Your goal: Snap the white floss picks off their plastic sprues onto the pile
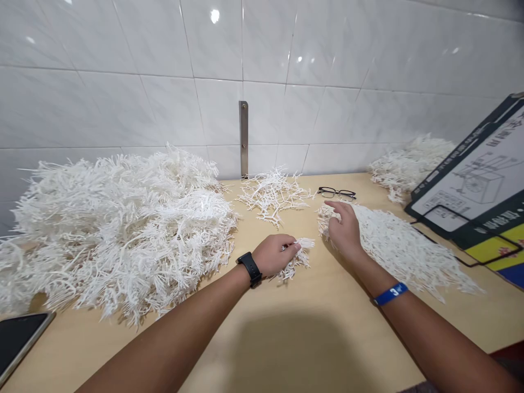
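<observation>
My left hand [275, 254], with a black watch on its wrist, is closed around a small bunch of white branching plastic sprigs [303, 245] just above the table. My right hand [344, 228], wearing a blue wristband, is over the near-left end of a flat layer of white sprigs [393, 240]. Its index finger stretches out and the thumb stands apart; I see nothing held between them. Beyond both hands lies a loose, thin scatter of sprigs [274, 194]. A large heaped pile of white sprigs [135, 229] fills the left side.
Black-framed glasses [337, 192] lie behind my right hand. A printed box [478, 180] leans at the right, with a black wire frame [491, 263] before it. Another sprig heap [413, 161] sits at the tiled wall [347, 114]. A phone [20, 341] lies at the table's [216, 338] left.
</observation>
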### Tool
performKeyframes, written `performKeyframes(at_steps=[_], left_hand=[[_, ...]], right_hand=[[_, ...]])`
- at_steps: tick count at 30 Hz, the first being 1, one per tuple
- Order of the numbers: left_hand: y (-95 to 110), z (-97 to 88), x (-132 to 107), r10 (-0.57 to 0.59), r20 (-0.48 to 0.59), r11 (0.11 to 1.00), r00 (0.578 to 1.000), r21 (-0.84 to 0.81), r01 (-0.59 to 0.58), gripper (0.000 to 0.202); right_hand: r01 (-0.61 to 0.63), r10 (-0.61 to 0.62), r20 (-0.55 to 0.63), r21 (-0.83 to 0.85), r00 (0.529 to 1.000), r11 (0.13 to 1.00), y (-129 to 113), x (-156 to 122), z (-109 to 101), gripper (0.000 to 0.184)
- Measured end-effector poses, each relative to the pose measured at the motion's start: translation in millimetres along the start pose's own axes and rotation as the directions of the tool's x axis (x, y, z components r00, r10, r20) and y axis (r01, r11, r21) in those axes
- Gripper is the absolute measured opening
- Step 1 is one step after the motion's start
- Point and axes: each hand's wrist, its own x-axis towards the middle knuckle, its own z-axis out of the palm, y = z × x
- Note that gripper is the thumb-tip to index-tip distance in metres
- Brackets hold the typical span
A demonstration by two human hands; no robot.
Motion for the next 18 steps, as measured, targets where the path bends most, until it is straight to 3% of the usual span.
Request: performKeyframes(at_steps=[2,4,7,9,11,14,18], left_hand=[[0.1,0.9,-0.3,-0.012,-0.012,1.0,1.0,0.008,0.012,0.035],[0.4,1.4,-0.6,-0.027,-0.015,1.0,1.0,-0.004,0.027,0.034],[0.5,1.3,-0.6,-0.045,-0.031,0.999,0.999,-0.029,0.044,0.031],[0.1,1.0,-0.1,-0.044,-0.049,0.999,0.998,-0.031,0.042,0.031],[-0.7,0.9,0.6,-0.037,-0.064,0.999,0.997,-0.016,0.036,0.031],[-2.1,1.4,1.6,-0.043,-0.072,0.999,0.996,0.013,0.044,0.031],[-2.6,1.1,2.0,-0.046,-0.06,0.999,0.997,0.02,0.047,0.031]], right_hand=[[-0.006,0.0,0.057,0.1,0.998,0.995,-9.2,-4.0,-1.1,0.03],[-0.076,0.017,0.251,0.227,0.968,0.971,-16.6,-8.9,-0.8,0.022],[-0.189,-0.039,0.587,0.322,0.808,0.928,-22.6,-16.8,2.1,0.039],[-0.185,-0.11,0.713,0.323,0.692,0.928,-24.6,-21.1,3.7,0.043],[-0.138,-0.158,0.767,0.305,0.622,0.942,-26.3,-24.0,4.1,0.044],[-0.086,-0.182,0.776,0.291,0.604,0.953,-28.7,-25.3,2.8,0.047],[-0.114,-0.178,0.776,0.306,0.605,0.945,-29.8,-25.4,2.1,0.047]])
